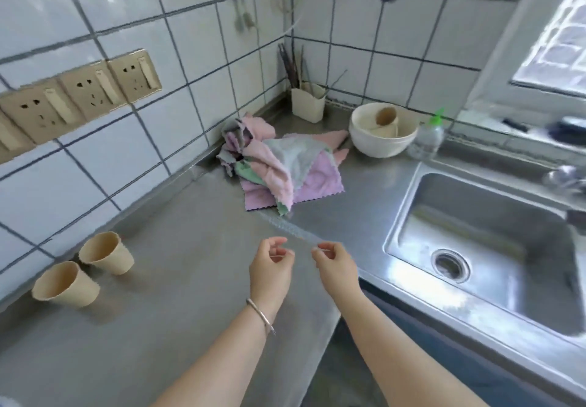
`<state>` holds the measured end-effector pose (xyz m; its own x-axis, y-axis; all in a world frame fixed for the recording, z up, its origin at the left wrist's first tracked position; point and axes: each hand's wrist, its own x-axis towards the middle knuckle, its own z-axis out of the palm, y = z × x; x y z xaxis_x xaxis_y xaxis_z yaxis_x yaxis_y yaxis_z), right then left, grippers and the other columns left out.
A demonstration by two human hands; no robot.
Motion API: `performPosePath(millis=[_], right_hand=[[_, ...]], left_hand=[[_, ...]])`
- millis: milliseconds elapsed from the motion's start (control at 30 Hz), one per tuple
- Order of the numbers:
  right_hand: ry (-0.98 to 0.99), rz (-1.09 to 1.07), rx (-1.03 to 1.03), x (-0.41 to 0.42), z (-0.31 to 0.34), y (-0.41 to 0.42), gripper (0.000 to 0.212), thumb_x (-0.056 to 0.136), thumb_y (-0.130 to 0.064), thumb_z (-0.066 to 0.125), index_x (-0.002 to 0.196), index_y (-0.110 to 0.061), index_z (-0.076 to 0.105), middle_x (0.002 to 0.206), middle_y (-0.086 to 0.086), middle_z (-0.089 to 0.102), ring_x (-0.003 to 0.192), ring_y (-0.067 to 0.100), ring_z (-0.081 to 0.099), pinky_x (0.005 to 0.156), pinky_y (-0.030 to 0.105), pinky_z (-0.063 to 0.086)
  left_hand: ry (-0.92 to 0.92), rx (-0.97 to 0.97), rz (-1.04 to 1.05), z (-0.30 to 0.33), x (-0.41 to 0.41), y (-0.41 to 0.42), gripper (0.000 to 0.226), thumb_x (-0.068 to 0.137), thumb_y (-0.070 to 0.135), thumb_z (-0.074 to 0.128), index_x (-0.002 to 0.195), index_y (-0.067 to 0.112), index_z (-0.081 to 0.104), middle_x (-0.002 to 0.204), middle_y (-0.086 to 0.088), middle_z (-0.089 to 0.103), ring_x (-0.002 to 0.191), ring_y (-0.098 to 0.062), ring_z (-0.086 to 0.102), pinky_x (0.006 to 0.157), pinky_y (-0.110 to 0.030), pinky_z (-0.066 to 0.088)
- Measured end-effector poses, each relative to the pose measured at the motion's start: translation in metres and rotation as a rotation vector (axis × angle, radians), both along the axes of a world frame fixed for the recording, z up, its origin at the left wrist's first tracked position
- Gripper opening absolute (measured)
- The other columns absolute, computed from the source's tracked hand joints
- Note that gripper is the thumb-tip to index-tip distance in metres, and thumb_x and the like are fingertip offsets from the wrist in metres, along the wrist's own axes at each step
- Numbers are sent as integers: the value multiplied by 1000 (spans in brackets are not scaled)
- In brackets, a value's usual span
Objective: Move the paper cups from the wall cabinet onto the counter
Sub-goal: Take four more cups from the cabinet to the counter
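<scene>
In the head view, we found both of the person's bare hands raised side by side above the steel counter, near its front edge and just left of the sink. The left hand had its fingers loosely curled inward, thumb and forefinger apart by a narrow gap, with nothing held between them; a thin bangle circled that wrist. The right hand was likewise half-curled, its fingertips drawn close to the thumb, and we could see no object in its grasp. The two hands stood near each other without touching, and neither touched the counter. We recorded two paper cups standing upright on the counter at far left, close to the tiled wall, just beside one another and well apart from both hands. A third cup lay tilted inside a white bowl at the back of the counter, next to a clear bottle with a green cap. A heap of pink, grey and purple cloths rested between the hands and the back corner, where a cream holder with sticks stood. The wall cabinet was outside this view.
</scene>
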<state>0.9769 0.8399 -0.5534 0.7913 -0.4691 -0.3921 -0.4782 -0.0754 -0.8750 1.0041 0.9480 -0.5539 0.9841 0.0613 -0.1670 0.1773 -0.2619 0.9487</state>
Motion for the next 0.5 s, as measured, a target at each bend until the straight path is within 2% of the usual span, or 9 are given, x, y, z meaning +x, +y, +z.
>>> performPosePath(millis=[100, 167, 200, 300, 500], right_hand=[[-27, -174, -21, -43, 11, -56, 28, 89, -25, 56, 114, -12, 58, 96, 3, 62, 89, 19, 59, 65, 19, 41], [-44, -287, -29, -77, 18, -95, 24, 90, -24, 56, 111, -12, 59, 95, 3, 62, 87, 20, 59, 55, 11, 41], [-50, -340, -39, -96, 20, -114, 22, 89, -25, 56, 109, -14, 58, 98, 4, 64, 87, 20, 60, 56, 11, 41], [-66, -487, -51, -159, 26, -168, 15, 88, -28, 55, 102, -23, 55, 103, 2, 66, 95, 21, 63, 70, 25, 43], [-62, -760, -99, -314, 47, -269, 14, 88, -27, 53, 101, -22, 56, 102, -1, 64, 98, 19, 61, 78, 28, 42]], left_hand=[[-20, 2, -196, 8, -24, -63, 20, 83, 6, 60, 98, 19, 58, 78, 8, 58, 74, -11, 56, 59, -5, 40], [-36, -5, -320, 15, -47, -108, 20, 83, 7, 60, 99, 19, 58, 79, 8, 59, 75, -9, 56, 60, -4, 40], [-35, -17, -384, 19, -60, -129, 21, 83, 7, 59, 100, 19, 57, 79, 8, 58, 74, -8, 56, 60, -5, 41], [-13, -63, -568, 28, -106, -195, 21, 85, 7, 58, 100, 21, 54, 79, 8, 57, 76, -9, 56, 64, -10, 42], [21, -107, -866, 45, -238, -325, 24, 84, 9, 59, 104, 20, 52, 84, 5, 59, 76, -4, 56, 64, -12, 41]])
